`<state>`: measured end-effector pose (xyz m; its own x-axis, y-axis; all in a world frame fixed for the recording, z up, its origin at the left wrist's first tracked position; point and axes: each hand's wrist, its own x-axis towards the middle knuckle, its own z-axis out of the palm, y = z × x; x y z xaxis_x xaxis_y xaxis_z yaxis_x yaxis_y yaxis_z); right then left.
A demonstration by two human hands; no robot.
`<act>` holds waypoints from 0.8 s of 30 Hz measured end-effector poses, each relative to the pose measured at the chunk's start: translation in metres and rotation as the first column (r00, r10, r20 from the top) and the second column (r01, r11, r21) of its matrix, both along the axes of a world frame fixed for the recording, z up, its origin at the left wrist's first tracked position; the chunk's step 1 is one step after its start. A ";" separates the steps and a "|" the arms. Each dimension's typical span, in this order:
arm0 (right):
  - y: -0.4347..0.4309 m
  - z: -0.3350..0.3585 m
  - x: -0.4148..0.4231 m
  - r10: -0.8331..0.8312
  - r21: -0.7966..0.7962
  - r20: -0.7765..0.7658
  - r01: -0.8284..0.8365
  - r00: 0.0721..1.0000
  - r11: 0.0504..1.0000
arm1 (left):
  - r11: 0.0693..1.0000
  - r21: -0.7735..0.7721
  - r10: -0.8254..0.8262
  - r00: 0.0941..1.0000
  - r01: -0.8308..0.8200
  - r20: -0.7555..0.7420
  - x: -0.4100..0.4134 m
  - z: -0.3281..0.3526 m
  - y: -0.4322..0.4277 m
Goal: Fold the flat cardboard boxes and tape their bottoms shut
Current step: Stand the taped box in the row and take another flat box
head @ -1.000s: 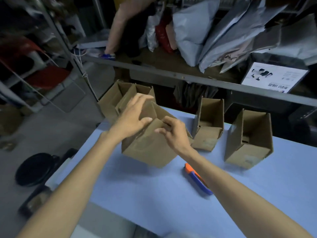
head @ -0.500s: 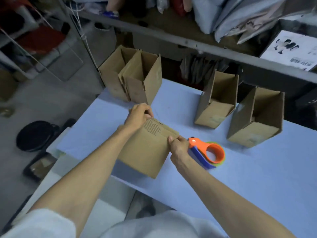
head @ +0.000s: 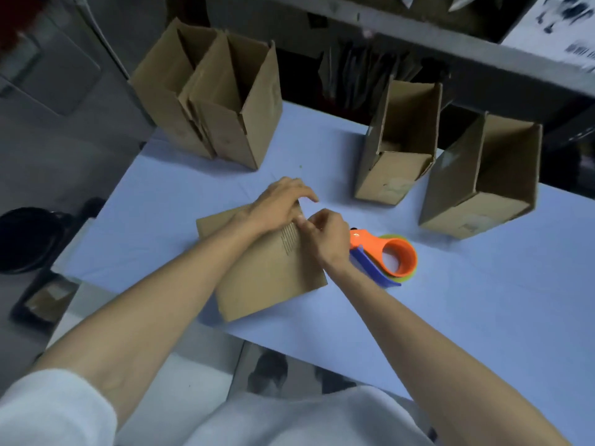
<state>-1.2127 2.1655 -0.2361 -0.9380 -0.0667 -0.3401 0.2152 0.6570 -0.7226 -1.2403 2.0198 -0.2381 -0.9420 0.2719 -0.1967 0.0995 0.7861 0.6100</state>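
Two hands (head: 277,204) (head: 325,238) hold one box (head: 267,281) (four other boxes (head: 167,101) (head: 235,130) (head: 391,172) (head: 473,204) upright) beside one dispenser (head: 375,243).

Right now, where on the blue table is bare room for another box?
Widest: the blue table right of the orange tape dispenser, nearer than the two open brown boxes. Smaller: the gap between those and the left pair of boxes. Crowded: the centre, with left hand, right hand and flat brown cardboard box.
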 end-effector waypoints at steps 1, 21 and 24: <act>-0.003 -0.006 -0.002 -0.051 -0.022 0.007 0.052 0.999 0.998 | 0.997 0.035 0.063 0.998 -0.063 -0.008 0.002 -0.004 -0.004; 0.004 -0.023 0.005 0.290 0.228 -0.085 -0.265 0.953 0.937 | 0.995 0.092 0.027 0.997 -0.034 0.069 -0.009 -0.004 0.001; 0.010 -0.028 0.021 0.323 0.312 -0.055 -0.291 0.945 0.905 | 0.996 0.085 0.031 0.998 -0.036 0.059 -0.008 -0.004 0.004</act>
<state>-1.1922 2.1753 -0.2640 -0.9180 -0.2687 -0.2915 -0.0967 0.8648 -0.4926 -1.2486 2.0237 -0.2420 -0.9386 0.2586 -0.2286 0.0365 0.7329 0.6793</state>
